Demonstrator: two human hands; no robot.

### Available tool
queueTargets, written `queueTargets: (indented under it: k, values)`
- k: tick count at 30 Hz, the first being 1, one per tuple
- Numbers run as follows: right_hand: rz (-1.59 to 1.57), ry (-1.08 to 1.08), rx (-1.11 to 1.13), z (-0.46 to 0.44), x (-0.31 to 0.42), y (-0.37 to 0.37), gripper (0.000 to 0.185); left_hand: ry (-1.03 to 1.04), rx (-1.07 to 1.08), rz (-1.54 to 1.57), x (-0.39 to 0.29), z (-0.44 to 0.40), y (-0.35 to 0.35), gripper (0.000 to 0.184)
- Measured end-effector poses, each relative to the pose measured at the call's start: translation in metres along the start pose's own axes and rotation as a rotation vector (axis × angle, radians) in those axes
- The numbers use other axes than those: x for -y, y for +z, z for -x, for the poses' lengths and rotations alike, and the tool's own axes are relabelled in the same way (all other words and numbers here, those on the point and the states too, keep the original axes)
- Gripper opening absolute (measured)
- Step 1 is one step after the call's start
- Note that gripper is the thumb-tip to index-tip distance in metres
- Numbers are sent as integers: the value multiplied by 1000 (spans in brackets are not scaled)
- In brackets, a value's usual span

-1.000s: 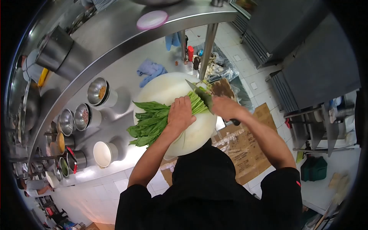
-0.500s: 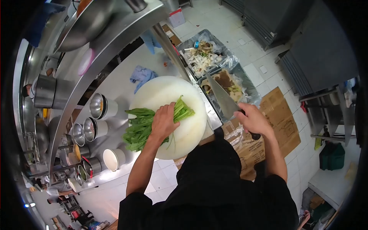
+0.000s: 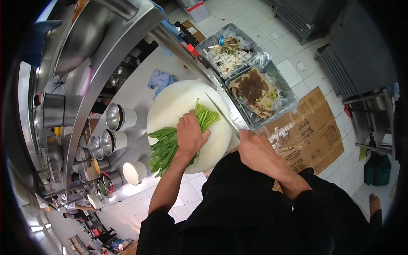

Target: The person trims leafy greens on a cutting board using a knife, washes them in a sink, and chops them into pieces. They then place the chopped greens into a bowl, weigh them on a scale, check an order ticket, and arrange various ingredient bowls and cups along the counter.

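- Left hand (image 3: 191,134): curled over the leafy greens (image 3: 161,146), gripping the bunch at the join of leaves and stems; thumb set apart on the stem side.
- Right hand (image 3: 260,155): closed round the handle of the knife (image 3: 222,111); blade lying beyond the stem ends, tip directed away from the person; contact between blade and surface cannot be told.
- Greens: lying on the round white board (image 3: 176,95); leaves toward the left edge, cut stems toward the right.
- Counter: blue cloth (image 3: 161,80) near the far edge of the board; white container (image 3: 132,173) to its left.
- Floor: lined bin (image 3: 278,112) beside the counter, holding brown sheet and green scraps; flattened cardboard (image 3: 308,131) adjacent.
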State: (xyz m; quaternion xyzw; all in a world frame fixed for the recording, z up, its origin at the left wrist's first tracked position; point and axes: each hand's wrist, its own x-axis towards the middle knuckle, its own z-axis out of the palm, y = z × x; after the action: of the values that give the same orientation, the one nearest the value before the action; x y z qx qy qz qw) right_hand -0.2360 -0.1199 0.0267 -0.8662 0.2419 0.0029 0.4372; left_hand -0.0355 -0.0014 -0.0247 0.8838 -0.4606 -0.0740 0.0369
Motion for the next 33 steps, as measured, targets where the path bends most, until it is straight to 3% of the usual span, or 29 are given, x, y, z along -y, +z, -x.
queueTargets:
  k: [2, 6, 12, 19, 21, 22, 24, 26, 30, 31, 33]
  values:
    - [184, -77, 10, -1, 14, 8, 16, 12, 18, -15, 0, 0, -3, 75]
    - [254, -44, 50, 1, 33, 13, 16, 32, 17, -11, 3, 2, -3, 75]
    - [252, 116, 334, -25, 51, -10, 23, 111, 19, 37, 9, 3, -4, 75]
    - [222, 77, 250, -69, 30, 2, 22, 143, 8, 77, 14, 6, 1, 77]
    - [253, 110, 400, -62, 10, -18, 25, 150, -8, 80, 15, 1, 0, 76]
    - [322, 83, 300, -53, 2, -24, 27, 140, -3, 99, 16, 0, 0, 74]
    - [331, 345, 120, -30, 1, -50, 26, 127, 13, 116, 21, 0, 3, 72]
    - [338, 402, 14, -17, -27, -64, 24, 159, 10, 185, 27, -2, 4, 70]
    - [73, 176, -82, 13, -70, -75, 25, 215, 30, 205, 29, 5, 1, 69]
    - [49, 185, -74, 18, -75, -75, 25, 241, 48, 207, 28, 7, -1, 69]
    - [-412, 410, 73, 30, -77, -81, 27, 254, 80, 205, 24, 10, -3, 70]
